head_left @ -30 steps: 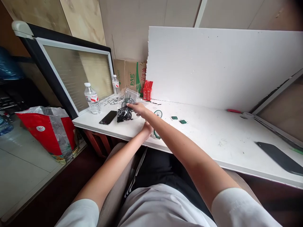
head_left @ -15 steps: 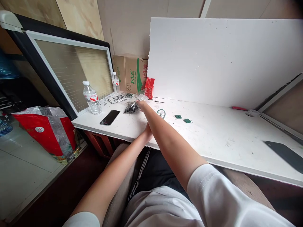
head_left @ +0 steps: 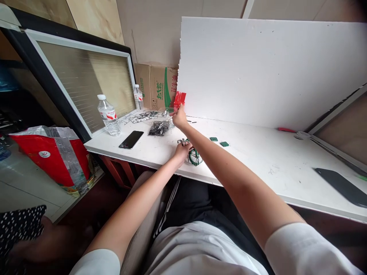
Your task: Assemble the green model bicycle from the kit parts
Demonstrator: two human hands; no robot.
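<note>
My left hand [head_left: 182, 152] is closed around a small green and black model bicycle [head_left: 195, 157] near the table's front edge. One spoked wheel shows right of the hand, and thin dark parts stick out on its left. Farther back, my right hand [head_left: 179, 117] is just in front of a red box [head_left: 179, 98]. Its visible fingers look apart, one toward the left; whether it touches the box cannot be told. A clear bag of black parts [head_left: 159, 128] lies left of that hand. Two green square pieces [head_left: 224, 144] rest on the table to the right.
Black part frames [head_left: 145, 115] lie behind the bag. A phone [head_left: 131, 139] and a water bottle [head_left: 109, 116] stand on the table's left, with another bottle [head_left: 138, 97] behind. A carton [head_left: 156, 87] and white board [head_left: 258, 72] back the table. Another person's arm [head_left: 48, 242] shows lower left.
My right hand has moved from the bag toward the red box. My left hand and the bicycle, mostly hidden behind my right arm before, now show. Another person has appeared at lower left.
</note>
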